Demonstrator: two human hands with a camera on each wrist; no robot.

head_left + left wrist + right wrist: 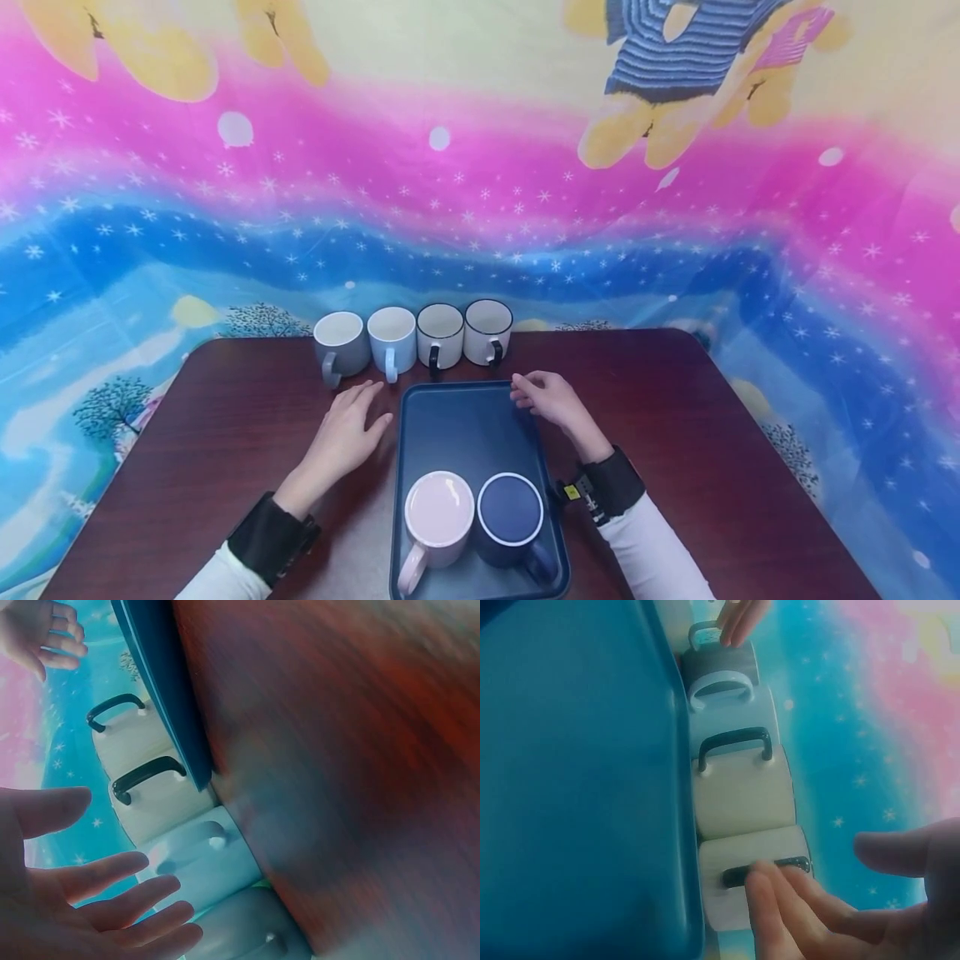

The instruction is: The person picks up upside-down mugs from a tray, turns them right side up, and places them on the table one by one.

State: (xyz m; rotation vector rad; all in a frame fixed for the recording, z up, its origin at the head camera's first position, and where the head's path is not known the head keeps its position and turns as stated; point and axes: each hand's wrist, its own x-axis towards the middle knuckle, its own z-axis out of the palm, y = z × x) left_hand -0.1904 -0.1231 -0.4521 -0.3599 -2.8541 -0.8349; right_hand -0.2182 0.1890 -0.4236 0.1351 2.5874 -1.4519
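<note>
My left grip [341, 433], empty with fingers apart, hovers beside the tray [468, 425]; my right grip [551, 400], thumb off fingers, holds nothing by its far right corner. Four mugs [446, 350] line the desk [225, 442] beyond; the pink mug [439, 512] and navy mug [510, 512] stand on the tray. Mugs handle best, I judge, kept upright, neighbours unbumped.
</note>
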